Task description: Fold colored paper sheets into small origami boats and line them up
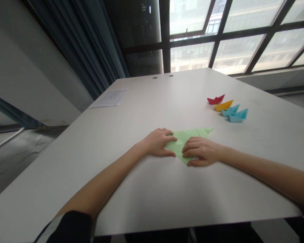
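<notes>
A light green sheet of paper (178,145), folded into a triangle with crease lines, lies on the white table with its point toward me. My left hand (162,142) rests flat on its left part, the fingers stretched out and the thumb apart. On the right part lies my right hand (199,151), fingers extended over the paper and pressing it down, thumb near the lower tip. Both hands cover portions of the paper, so its left corner is mostly hidden.
Folded paper boats stand at the right: a red boat (216,100), a yellow boat (224,106) and two blue boats (238,116). A printed sheet (110,98) lies at the left edge of the white table (147,189). Windows and a blue curtain (91,40) are beyond.
</notes>
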The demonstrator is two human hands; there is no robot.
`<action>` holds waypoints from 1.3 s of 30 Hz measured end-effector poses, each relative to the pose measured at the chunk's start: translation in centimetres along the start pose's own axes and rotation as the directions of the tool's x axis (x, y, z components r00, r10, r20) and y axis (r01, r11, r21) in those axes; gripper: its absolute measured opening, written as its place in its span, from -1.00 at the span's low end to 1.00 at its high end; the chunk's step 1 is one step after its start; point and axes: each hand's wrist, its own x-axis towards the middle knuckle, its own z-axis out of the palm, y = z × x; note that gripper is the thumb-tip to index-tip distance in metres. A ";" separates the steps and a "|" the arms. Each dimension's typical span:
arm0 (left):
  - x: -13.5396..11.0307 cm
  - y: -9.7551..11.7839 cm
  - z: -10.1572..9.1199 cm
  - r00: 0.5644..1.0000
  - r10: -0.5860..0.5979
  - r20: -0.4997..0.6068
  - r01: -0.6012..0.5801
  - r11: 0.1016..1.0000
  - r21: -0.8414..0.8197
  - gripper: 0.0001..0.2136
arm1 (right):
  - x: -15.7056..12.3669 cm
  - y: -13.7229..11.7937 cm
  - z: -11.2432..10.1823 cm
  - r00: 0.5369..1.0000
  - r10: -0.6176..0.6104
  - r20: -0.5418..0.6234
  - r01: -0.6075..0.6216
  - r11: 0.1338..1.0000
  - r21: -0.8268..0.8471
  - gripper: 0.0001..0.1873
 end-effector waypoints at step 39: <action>-0.2 -2.7 -1.0 0.718 -0.540 0.440 0.448 -0.126 -0.885 -0.59 | 0.1 0.9 -0.1 0.956 0.104 -0.274 -0.145 0.980 -0.136 -0.67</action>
